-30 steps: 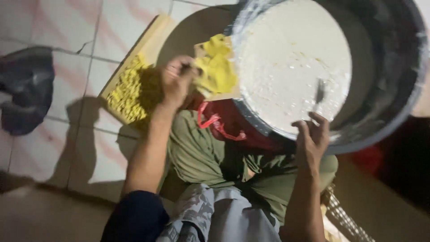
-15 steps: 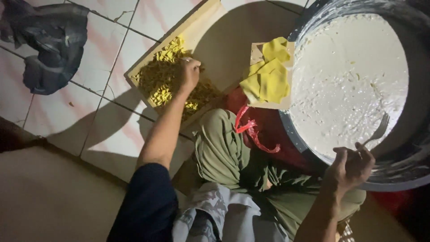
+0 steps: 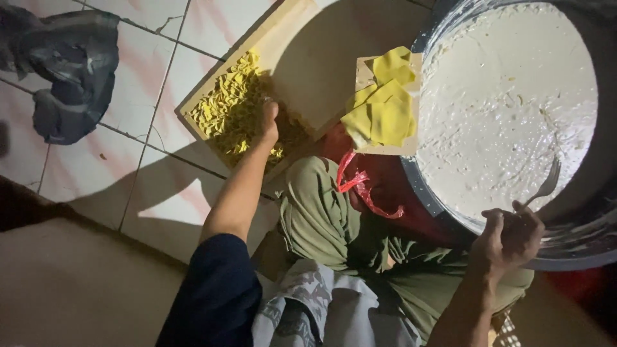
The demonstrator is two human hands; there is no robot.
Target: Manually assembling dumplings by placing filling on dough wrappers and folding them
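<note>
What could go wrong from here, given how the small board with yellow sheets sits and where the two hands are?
1. The small board with yellow sheets seems to lean against the big basin; a nudge might tip it.
2. The right hand holds a spoon at the rim, so white batter could drip onto the green trousers.
3. The left hand in the yellow pieces might push some off the tray.

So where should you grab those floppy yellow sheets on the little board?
Probably pinch one yellow sheet at its loose folded top edge, coming from above. The sheets lie limp and crumpled in a pile on the small board, so only raised folds offer a hold.
</note>
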